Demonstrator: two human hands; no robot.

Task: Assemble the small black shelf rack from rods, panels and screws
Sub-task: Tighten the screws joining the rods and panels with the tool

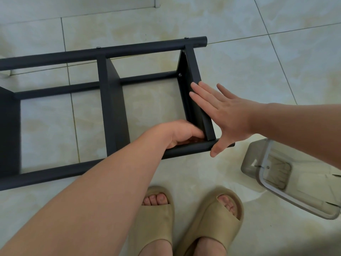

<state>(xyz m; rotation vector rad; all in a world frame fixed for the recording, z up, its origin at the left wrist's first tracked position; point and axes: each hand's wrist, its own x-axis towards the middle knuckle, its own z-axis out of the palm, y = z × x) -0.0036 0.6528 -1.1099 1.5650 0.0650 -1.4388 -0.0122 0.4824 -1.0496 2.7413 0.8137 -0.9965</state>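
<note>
On the tiled floor (239,58) the rack (112,100) lies sideways, nearly built. The right grip (227,115), fingers straight, braces the right end panel (194,71). The left grip (182,134) curls at the panel's corner on the near rod (193,146) (contents hidden). Next, probably, comes fastening that joint squarely.

Home interior, most likely; which room couldn't be told. The floor (239,74) was glossy large-format tile, pale green and cream marbling with thin grout lines, a domestic look. The person stood on it in tan foam slides (155,218), toes bare, which is indoor house footwear. A black rack (110,100) lay on its side straight on the tile, so flat-pack furniture was being handled at floor level. A translucent plastic bin (252,159) with a white rim lay tipped over on the floor at the right, near the slides. White trim (156,2) showed at the top edge, either baseboard or door frame, unclear which.
</note>
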